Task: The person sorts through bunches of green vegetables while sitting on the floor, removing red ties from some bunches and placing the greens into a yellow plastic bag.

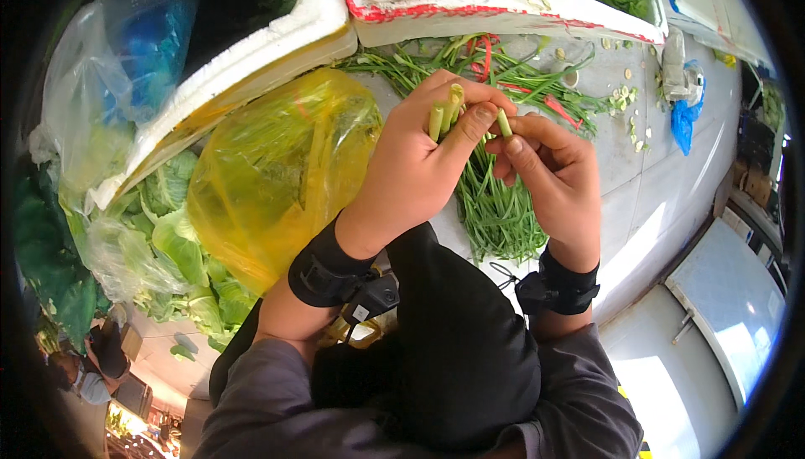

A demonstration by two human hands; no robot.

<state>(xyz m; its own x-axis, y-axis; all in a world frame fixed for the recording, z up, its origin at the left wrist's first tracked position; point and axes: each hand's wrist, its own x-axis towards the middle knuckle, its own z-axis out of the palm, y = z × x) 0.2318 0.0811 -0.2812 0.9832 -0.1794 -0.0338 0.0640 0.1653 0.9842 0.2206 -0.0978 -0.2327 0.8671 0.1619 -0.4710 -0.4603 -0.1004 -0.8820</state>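
Observation:
My left hand [415, 151] is closed around several pale green vegetable stalks [448, 110], whose cut ends poke up between thumb and fingers. Beside it, my right hand [547, 163] pinches one short stalk piece [504, 123] between thumb and forefinger, close to the left fingertips. Whether this piece is joined to the others is hidden. Below and behind the hands lies a bunch of long thin green leaves [503, 220] on the floor. More green stems [402, 69] with red ties [486, 60] lie beyond the hands.
A yellow plastic bag of greens [277, 176] and cabbage leaves [182, 245] lie at left. White foam boxes [503, 16] border the far side. Cut scraps [621, 98], a small white cup [570, 77] and a blue plastic bag [685, 121] are on the tiles. A person [88, 377] is at lower left.

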